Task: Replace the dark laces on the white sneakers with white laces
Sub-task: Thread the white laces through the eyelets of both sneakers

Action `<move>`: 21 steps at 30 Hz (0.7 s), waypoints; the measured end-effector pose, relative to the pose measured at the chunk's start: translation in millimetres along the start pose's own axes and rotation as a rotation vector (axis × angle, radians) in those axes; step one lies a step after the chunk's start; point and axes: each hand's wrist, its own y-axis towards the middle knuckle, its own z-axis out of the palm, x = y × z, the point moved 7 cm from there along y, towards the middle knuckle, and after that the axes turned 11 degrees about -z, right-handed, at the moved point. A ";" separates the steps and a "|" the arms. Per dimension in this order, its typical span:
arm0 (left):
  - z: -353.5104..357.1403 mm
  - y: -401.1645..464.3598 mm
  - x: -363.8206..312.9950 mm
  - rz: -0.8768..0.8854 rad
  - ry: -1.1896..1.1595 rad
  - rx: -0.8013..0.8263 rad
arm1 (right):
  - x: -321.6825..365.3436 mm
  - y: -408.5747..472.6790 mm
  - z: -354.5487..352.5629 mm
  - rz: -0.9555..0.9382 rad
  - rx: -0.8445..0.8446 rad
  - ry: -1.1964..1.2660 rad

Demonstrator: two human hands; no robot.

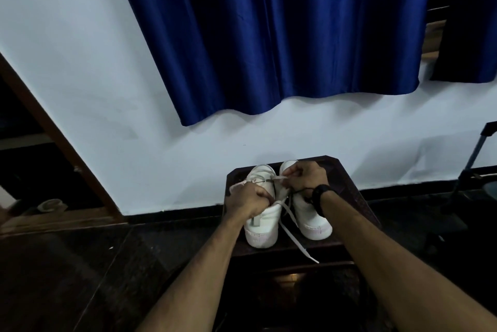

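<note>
Two white sneakers stand side by side on a dark stool [347,175], heels toward me. My left hand [246,201] grips the collar of the left sneaker [262,229]. Over the right sneaker [313,220], my right hand [304,177] pinches a lace end that stretches across to the left sneaker's eyelets. A white lace [291,235] trails down between the sneakers and off the stool's front edge. A thin dark lace [301,192] loops near my right wrist, beside the black wristband.
The stool stands against a white wall, below a blue curtain [269,36]. A dark glossy floor [80,264] lies all around. A wooden door frame [53,138] slants at the left, and a dark stand [473,159] rises at the right.
</note>
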 end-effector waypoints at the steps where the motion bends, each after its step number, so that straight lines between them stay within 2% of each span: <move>1: -0.9 1.3 3.2 0.018 -0.078 -0.006 | -0.1 -0.9 -0.3 0.000 -0.012 0.012; 3: -5.9 -1.1 10.3 0.042 -0.235 -0.091 | -0.1 -2.3 -0.9 0.004 -0.028 0.031; 5: -17.9 -11.4 13.6 0.072 -0.244 -0.324 | -0.7 -2.9 -1.2 0.002 -0.048 0.023; 7: -27.2 -16.4 7.7 0.080 0.037 -0.552 | -0.4 -3.1 -0.9 -0.002 -0.068 0.018; 8: -29.1 -13.3 2.0 0.067 0.185 -0.569 | -0.1 -3.1 -0.6 -0.004 -0.072 0.017; 11: -32.2 3.8 -9.3 0.064 0.429 -0.455 | 0.7 -3.7 0.5 -0.016 -0.077 0.016; 14: -24.1 15.8 -11.3 0.138 0.434 -0.373 | 0.6 -5.1 -0.8 -0.023 -0.087 0.013; 17: -22.7 14.6 -14.3 0.166 0.382 -0.373 | 1.6 -5.9 -1.3 -0.035 -0.076 0.008; 21: -23.5 11.4 -20.0 0.107 0.459 -0.345 | 4.3 -6.2 -0.6 -0.061 -0.074 0.000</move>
